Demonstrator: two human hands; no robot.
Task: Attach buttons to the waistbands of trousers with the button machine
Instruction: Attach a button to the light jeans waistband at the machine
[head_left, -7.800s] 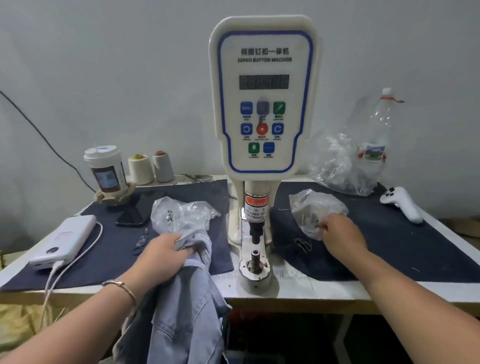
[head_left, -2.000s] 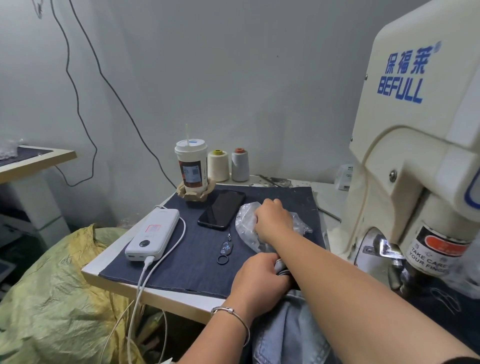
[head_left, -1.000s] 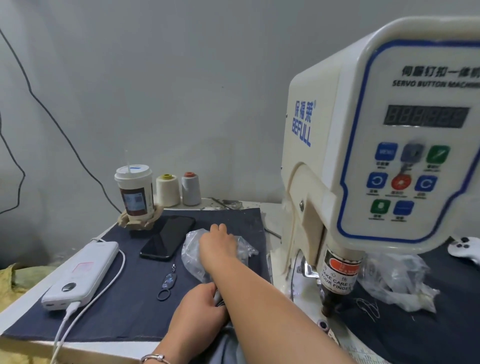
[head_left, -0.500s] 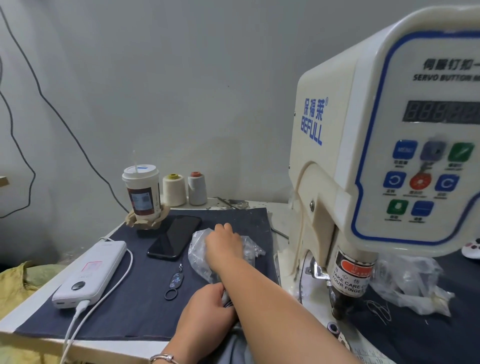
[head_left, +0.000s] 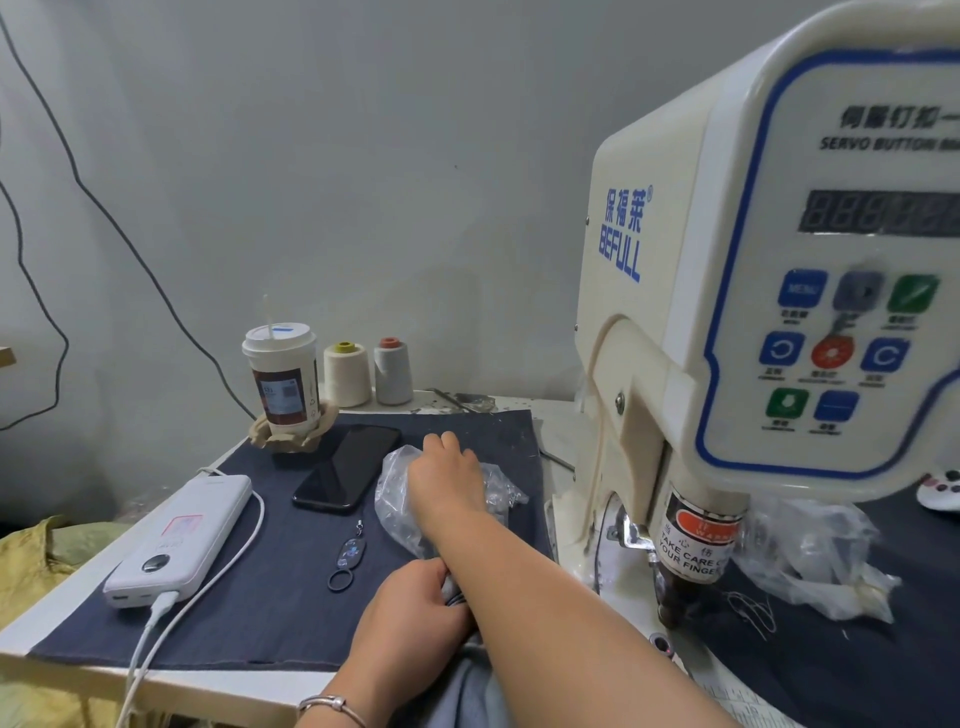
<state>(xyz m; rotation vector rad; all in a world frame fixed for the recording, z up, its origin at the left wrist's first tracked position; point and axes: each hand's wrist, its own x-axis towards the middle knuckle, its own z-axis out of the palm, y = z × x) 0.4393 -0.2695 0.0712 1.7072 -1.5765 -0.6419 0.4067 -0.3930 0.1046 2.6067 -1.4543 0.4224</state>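
The cream button machine (head_left: 727, 312) fills the right side, its punch head (head_left: 685, 587) hanging over the base. My left hand (head_left: 415, 618) grips the waistband of the light-blue trousers (head_left: 462, 691) at the table's front edge. My right hand (head_left: 447, 478) reaches across, over my left hand, and its fingers are down in a clear plastic bag (head_left: 400, 499) lying on the dark cloth left of the machine. What the fingers hold inside the bag is hidden. A second clear plastic bag (head_left: 821, 561) lies right of the punch head.
On the dark cloth (head_left: 270, 597) lie a black phone (head_left: 345, 467), a white power bank (head_left: 182, 535) with its cable, and a key ring (head_left: 348, 561). A drink cup (head_left: 283, 374) and two thread cones (head_left: 366, 371) stand at the back. A white controller (head_left: 940, 493) shows far right.
The view has swung from straight on the machine to its left side. My right hand left the right-hand bag, crossed over, and now digs in the left-hand bag. My left hand kept hold of the trousers.
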